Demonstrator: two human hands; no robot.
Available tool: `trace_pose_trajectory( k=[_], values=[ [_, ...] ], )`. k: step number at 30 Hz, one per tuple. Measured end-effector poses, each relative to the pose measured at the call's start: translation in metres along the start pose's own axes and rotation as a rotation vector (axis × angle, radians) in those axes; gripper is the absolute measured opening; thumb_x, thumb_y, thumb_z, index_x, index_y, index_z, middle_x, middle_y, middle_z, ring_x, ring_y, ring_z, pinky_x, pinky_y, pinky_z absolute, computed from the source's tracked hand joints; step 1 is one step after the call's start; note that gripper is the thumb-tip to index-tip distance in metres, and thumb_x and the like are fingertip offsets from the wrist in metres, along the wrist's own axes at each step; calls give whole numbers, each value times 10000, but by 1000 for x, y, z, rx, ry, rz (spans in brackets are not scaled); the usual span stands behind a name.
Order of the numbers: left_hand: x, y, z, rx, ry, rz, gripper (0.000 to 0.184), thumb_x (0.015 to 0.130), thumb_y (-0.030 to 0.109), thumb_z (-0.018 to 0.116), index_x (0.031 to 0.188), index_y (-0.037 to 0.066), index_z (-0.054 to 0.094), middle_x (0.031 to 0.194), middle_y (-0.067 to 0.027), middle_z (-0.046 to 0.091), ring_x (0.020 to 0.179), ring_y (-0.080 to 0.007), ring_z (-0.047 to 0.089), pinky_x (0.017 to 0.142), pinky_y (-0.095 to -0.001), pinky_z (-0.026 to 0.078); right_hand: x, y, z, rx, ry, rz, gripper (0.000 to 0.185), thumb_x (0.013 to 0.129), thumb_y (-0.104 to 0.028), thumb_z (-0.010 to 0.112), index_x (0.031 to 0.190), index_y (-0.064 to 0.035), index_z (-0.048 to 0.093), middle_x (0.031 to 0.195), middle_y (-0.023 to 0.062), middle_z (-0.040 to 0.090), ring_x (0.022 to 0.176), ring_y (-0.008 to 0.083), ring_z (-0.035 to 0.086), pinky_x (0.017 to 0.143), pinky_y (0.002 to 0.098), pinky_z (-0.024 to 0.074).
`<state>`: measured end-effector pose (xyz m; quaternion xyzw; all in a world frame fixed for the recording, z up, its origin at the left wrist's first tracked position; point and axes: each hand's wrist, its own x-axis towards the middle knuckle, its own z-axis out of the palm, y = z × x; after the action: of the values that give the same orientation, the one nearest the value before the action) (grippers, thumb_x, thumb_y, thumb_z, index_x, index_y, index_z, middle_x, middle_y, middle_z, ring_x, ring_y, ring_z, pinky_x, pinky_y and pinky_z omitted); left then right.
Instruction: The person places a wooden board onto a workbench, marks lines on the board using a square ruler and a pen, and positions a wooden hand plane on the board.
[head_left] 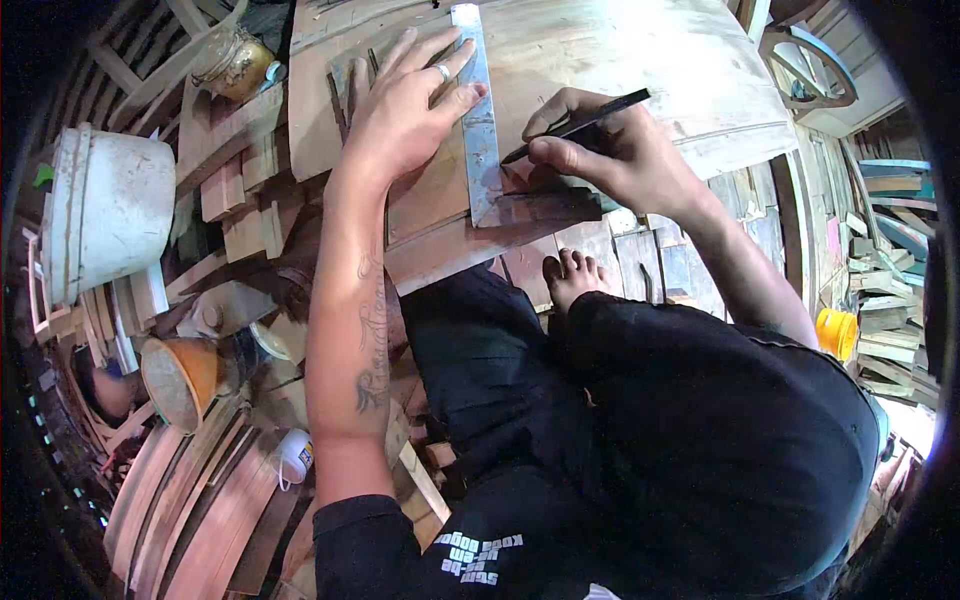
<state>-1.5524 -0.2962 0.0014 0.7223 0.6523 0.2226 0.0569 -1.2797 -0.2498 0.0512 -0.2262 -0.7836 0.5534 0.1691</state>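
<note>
A flat metal ruler (478, 130) lies lengthwise on a wooden board. My left hand (405, 115) rests across the board with its fingers stretched out, the fingertips and thumb on the ruler's left part. A ring shows on one finger. My right hand (610, 145) is closed around a slim black pencil or pen (625, 102), which slants down to the left. Its tip is close to the ruler's right edge, over the board; whether it touches the wood I cannot tell. A dark strip of wood (550, 206) lies by the ruler's lower end.
The wooden work surface (620, 45) extends beyond my hands. Left of it stand a white bucket (115, 205), a jar (232, 65) and an orange container (180, 375). Curved wooden pieces (190, 500) lie at lower left. A bare foot (577, 275) is below the board's near edge.
</note>
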Motion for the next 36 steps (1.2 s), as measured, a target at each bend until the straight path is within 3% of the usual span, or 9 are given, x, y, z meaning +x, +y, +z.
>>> trace_pose_trajectory(
  k=[9, 12, 14, 20, 23, 24, 26, 27, 36],
  values=[
    [-3, 3, -4, 64, -3, 46, 685, 983, 599, 672, 1573, 270, 563, 1699, -14, 437, 1620, -361, 267, 1287, -671, 73, -2, 1, 1, 60, 22, 17, 239, 1058, -211, 717, 1133, 14, 688, 952, 43, 752, 968, 116, 727, 880, 300, 582],
    [-4, 6, -3, 43, -7, 30, 754, 949, 630, 696, 1585, 254, 547, 1705, -20, 427, 1619, -361, 268, 1292, -662, 84, -4, 9, 0, 146, 143, -51, 211, 1040, -219, 726, 1057, -9, 714, 903, 14, 772, 848, 61, 694, 771, 272, 558],
    [-4, 6, -2, 58, 7, 25, 764, 934, 655, 692, 1575, 263, 558, 1703, -9, 428, 1618, -339, 275, 1300, -660, 85, -8, 16, -11, -35, 149, 120, 194, 1060, -190, 712, 1134, -12, 692, 930, 9, 723, 882, 80, 683, 818, 258, 565],
    [-3, 6, 0, 55, 20, 28, 749, 940, 654, 682, 1571, 267, 563, 1707, 0, 422, 1618, -334, 277, 1303, -658, 88, -9, 21, -11, 122, 153, 52, 211, 1077, -207, 687, 1168, -17, 681, 972, 19, 723, 890, 68, 679, 788, 234, 569],
    [-3, 6, -2, 77, 2, 24, 726, 959, 625, 683, 1577, 267, 556, 1713, 7, 414, 1620, -347, 268, 1302, -653, 76, -16, 15, 1, 242, 196, 26, 225, 1085, -206, 676, 1204, -15, 673, 1067, 66, 740, 964, 108, 716, 847, 253, 587],
    [-4, 6, -2, 82, 0, 22, 719, 963, 625, 679, 1576, 270, 557, 1714, 14, 413, 1622, -345, 264, 1301, -656, 70, -22, 9, 7, 191, 236, 49, 176, 1066, -103, 657, 1216, -13, 673, 1088, 77, 746, 1056, 154, 721, 922, 291, 587],
    [-4, 4, -2, 69, 4, 27, 718, 965, 628, 676, 1576, 271, 557, 1715, 16, 411, 1624, -344, 258, 1299, -661, 63, -26, 17, 13, -258, 206, -311, 231, 984, 19, 655, 1210, -24, 683, 1036, 88, 736, 1012, 202, 716, 895, 334, 578],
    [-4, 4, -1, 57, 7, 32, 717, 966, 631, 673, 1576, 273, 558, 1716, 18, 409, 1627, -343, 252, 1296, -666, 57, -34, 14, 11, -453, 144, -397, 309, 920, -38, 665, 1227, -58, 700, 1034, 137, 698, 973, 351, 660, 929, 417, 517],
    [-5, -1, -3, 67, -17, 58, 733, 978, 637, 654, 1600, 273, 524, 1722, -8, 401, 1631, -345, 245, 1298, -651, 47, -50, 20, 37, -428, 157, -433, 318, 844, -92, 760, 1159, -124, 728, 1136, 34, 691, 1021, 297, 578, 937, 440, 464]
  ],
)
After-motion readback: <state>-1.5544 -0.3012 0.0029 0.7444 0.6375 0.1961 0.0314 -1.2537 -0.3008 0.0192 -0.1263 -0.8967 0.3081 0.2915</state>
